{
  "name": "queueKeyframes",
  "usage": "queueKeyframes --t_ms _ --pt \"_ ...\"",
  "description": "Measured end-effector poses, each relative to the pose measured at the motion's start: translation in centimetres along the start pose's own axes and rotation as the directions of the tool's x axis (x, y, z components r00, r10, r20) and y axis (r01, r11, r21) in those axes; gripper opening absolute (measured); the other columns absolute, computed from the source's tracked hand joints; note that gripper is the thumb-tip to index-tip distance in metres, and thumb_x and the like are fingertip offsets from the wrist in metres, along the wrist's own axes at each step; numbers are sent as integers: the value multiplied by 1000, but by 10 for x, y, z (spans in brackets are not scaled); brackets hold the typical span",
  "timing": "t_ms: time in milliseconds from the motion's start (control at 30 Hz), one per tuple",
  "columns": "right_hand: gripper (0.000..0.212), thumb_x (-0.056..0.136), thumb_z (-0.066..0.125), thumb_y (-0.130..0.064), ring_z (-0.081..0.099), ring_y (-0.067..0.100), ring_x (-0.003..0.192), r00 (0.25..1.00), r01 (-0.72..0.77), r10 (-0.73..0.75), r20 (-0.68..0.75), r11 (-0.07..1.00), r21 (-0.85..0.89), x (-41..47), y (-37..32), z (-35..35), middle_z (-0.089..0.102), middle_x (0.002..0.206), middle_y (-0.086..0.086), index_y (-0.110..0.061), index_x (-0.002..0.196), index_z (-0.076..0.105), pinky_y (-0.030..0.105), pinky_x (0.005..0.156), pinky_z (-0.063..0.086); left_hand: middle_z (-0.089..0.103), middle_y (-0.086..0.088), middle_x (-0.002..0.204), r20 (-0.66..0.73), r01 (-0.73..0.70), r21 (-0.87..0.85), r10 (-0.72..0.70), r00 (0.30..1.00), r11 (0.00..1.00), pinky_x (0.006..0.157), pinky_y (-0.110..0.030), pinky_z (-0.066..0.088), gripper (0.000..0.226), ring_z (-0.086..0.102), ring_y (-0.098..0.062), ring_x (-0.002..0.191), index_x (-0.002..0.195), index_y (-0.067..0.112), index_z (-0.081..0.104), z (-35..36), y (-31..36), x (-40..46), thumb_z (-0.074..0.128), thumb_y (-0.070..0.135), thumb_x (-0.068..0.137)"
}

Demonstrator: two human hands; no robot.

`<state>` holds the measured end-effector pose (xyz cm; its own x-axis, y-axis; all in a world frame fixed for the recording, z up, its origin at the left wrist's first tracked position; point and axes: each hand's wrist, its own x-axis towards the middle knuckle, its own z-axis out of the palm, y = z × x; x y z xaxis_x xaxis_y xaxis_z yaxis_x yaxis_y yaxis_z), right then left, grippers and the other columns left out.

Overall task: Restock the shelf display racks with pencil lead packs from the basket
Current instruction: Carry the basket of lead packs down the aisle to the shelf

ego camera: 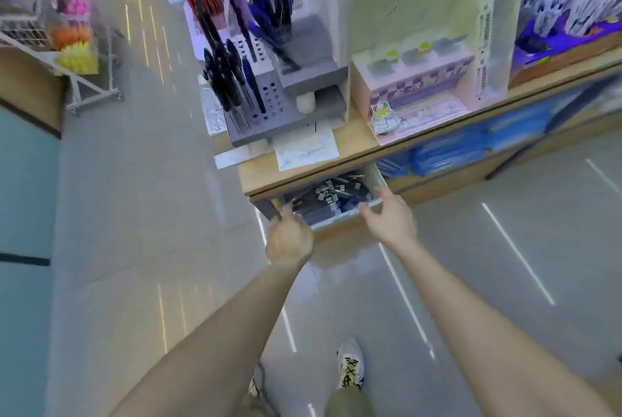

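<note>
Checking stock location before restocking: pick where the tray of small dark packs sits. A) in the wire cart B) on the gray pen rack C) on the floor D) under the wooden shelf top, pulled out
D: the tray juts out beneath the wooden shelf top, with both hands at its front edge.

my shelf (336, 160) is pale wood, its pen rack (266, 107) grey with blue, black and red pens (232, 80). my shoe (351, 364) is white with black markings. the floor (134, 214) is glossy grey.

Bright, even shop light comes from overhead, and long white and yellow streaks of glare lie on the glossy floor (141, 201). Motion blur smears the whole picture, worst among the pens (232, 29). Wide-angle distortion bends the shelf (397, 147) edges.
</note>
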<state>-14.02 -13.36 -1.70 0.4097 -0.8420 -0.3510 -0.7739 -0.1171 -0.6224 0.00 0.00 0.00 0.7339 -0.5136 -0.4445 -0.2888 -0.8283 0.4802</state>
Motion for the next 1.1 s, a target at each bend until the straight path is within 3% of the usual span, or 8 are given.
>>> queueKeyframes --t_ms 167,367,467,567,700,800,967,1100 --pt "44 101 50 -19 55 42 119 997 47 -55 -51 989 -140 92 36 36 58 130 24 -11 144 48 44 95 46 46 -28 138 -118 92 78 -83 990 993 98 -52 44 56 48 -48 124 148 15 32 58 -9 68 44 11 94" --pt "46 101 52 -14 57 47 113 997 67 -75 -24 970 -234 167 59 69 52 132 32 3 142 38 47 84 47 34 -36 148 -201 161 226 -115 973 961 104 -48 41 52 40 -48 133 143 -1 36 104 -19 124 53 13 95" --pt "46 98 52 -3 58 48 111 995 84 -96 -39 969 -230 183 61 78 51 131 33 7 141 37 46 80 45 32 -37 150 -265 223 177 -171 949 959 107 -52 38 50 38 -49 132 141 -5 39 114 -12 135 52 14 96" --pt "50 92 55 4 57 47 113 995 18 -35 -91 983 -182 187 64 80 54 128 30 4 139 39 49 86 47 37 -31 145 -332 223 128 -170 928 966 98 -53 44 43 42 -48 126 136 -3 42 119 -18 136 48 12 96" --pt "46 90 55 3 58 47 112 994 -54 42 -100 991 -121 173 73 75 57 125 29 2 133 41 47 84 47 39 -27 137 -327 124 110 -81 942 986 91 -54 46 52 49 -48 119 145 -1 29 115 -30 121 48 13 99" --pt "39 92 53 1 56 46 114 993 -74 62 -99 989 -125 156 82 71 56 124 29 3 130 45 47 87 46 40 -25 132 -319 138 -24 -139 937 990 88 -52 50 63 54 -47 106 155 5 15 117 -40 105 48 20 103" --pt "29 97 51 -4 53 45 114 993 -81 69 -100 989 -123 114 103 69 53 124 26 6 124 53 47 91 44 48 -25 129 -193 323 -100 -337 922 941 89 -48 48 37 59 -46 107 133 -1 39 118 -60 80 45 23 105" --pt "25 96 53 -4 52 44 113 987 -118 105 -124 987 -107 70 108 59 52 122 27 7 118 55 48 93 43 58 -22 126 -123 319 -82 -327 937 944 87 -46 47 29 59 -43 110 125 1 46 104 -82 52 41 23 106"
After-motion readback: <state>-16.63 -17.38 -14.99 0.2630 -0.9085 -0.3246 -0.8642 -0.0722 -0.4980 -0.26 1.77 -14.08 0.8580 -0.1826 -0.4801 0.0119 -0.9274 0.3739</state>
